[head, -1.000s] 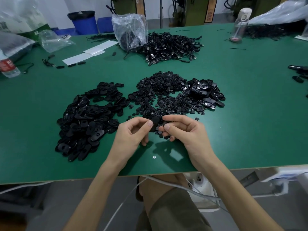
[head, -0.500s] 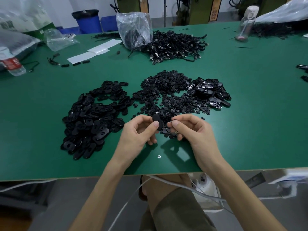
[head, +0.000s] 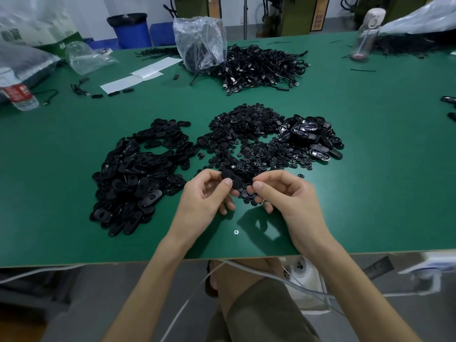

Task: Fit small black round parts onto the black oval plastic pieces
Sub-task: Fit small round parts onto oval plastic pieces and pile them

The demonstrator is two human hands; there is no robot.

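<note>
While the left hand (head: 206,193) pinches a black oval plastic piece (head: 231,178) between thumb and fingers, the right hand (head: 281,193) sits just beside it, to its right, thumb and forefinger pinched together near the oval's lower right end. Cannot tell if the right hand has a small black round part in that pinch; nothing shows between the tips. The oval's long axis runs diagonally, upper left to lower right, so its free end points at the right hand. Left thumb covers part of the near face. Judgement: the coming move is the right hand bringing a round part across to the oval, so the short gap between right fingertips and the oval's lower end is what matters; the right hand is the nearer one for the fit, the left only steadies.

Both hands hover just above the near edge of the heap of small black round parts (head: 246,134), mid-table. Pile of loose black oval pieces (head: 138,174) lies to the left, well within left reach. Smaller pile of glossy black oval pieces (head: 311,134) sits to the right of the heap, possibly finished ones, unsure.

Surface is a flat green table (head: 370,193). Farther back: tangle of black cables (head: 261,67), clear plastic bag (head: 199,43), white paper strips (head: 140,75), plastic water bottle (head: 17,92) far left. Blue bin (head: 130,30) stands behind the table.
</note>
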